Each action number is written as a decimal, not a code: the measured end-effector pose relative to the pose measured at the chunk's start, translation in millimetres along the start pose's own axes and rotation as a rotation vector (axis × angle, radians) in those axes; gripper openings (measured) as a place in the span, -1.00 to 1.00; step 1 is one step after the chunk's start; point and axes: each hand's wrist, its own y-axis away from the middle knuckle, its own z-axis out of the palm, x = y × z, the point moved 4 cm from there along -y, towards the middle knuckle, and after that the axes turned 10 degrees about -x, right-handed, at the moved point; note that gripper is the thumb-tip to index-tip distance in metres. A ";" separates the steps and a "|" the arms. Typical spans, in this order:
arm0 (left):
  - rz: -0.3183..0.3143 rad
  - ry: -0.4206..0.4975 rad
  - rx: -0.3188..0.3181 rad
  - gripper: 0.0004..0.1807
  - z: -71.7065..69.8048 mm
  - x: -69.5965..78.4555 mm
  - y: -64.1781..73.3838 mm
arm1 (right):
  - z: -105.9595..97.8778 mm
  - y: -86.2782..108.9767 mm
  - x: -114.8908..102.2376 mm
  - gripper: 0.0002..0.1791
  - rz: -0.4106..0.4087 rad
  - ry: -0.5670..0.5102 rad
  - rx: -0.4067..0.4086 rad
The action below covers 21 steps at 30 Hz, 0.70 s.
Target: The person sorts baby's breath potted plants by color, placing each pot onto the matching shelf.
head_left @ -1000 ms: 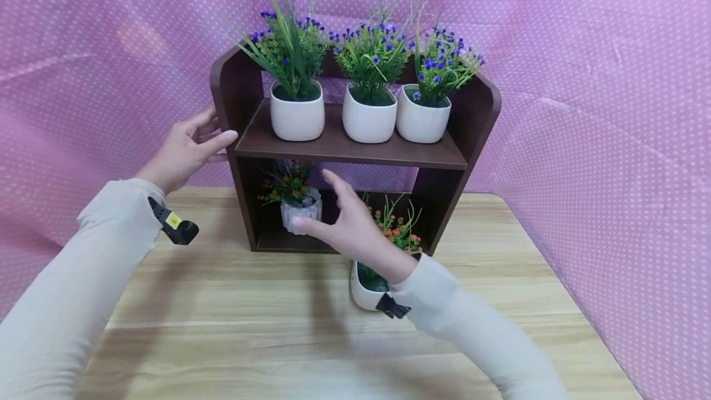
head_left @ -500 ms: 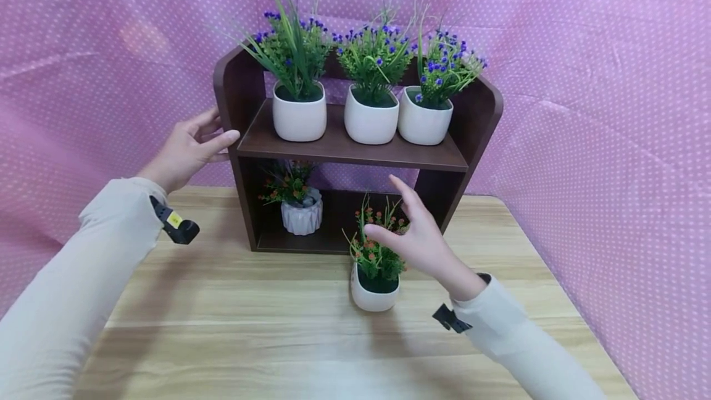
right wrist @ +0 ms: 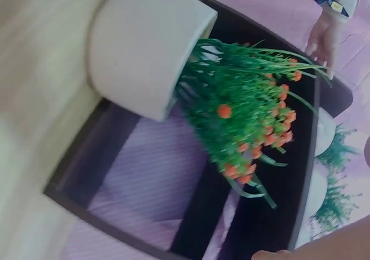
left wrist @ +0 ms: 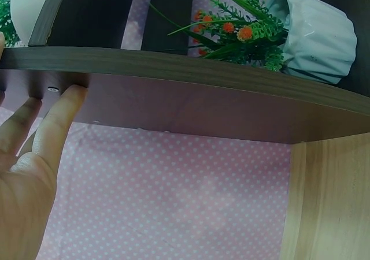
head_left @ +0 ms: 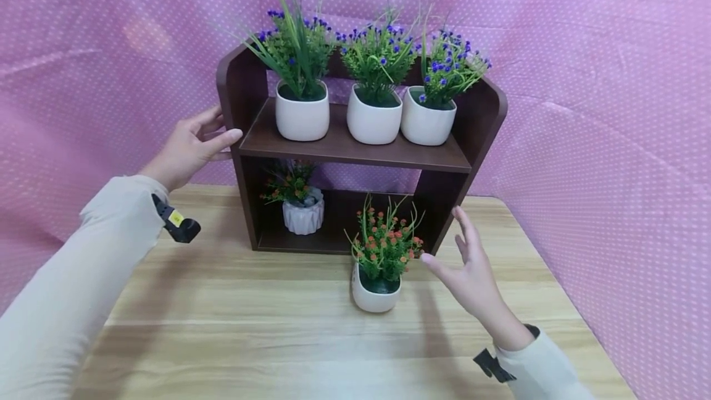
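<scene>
My left hand (head_left: 189, 145) rests against the left side panel of a dark brown two-tier shelf (head_left: 355, 154). Its thumb lies at the front edge and, in the left wrist view, straight fingers (left wrist: 60, 121) touch the panel's outer face. On the wooden table, in front of the shelf's lower right, stands a white pot with orange flowers (head_left: 376, 296). Just right of this pot my right hand (head_left: 474, 279) hovers with spread fingers and holds nothing. In the right wrist view the white pot (right wrist: 144, 49) appears close, with part of that hand at the lower right.
Three white pots with purple flowers stand on the upper tier: left (head_left: 302, 117), middle (head_left: 374, 121) and right (head_left: 428, 122). A grey ribbed pot (head_left: 303, 215) with orange flowers sits at the lower tier's left. Pink dotted cloth (head_left: 600, 110) hangs behind the table (head_left: 250, 320).
My right hand has moved right and toward me, from in front of the grey ribbed pot, past the orange-flowered white pot to its right side. The left hand stays at the shelf.
</scene>
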 end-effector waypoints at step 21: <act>0.006 -0.016 0.015 -0.32 0.7 1.2 -0.4 | 66.8 24.6 70.3 0.10 0.297 -0.147 -0.187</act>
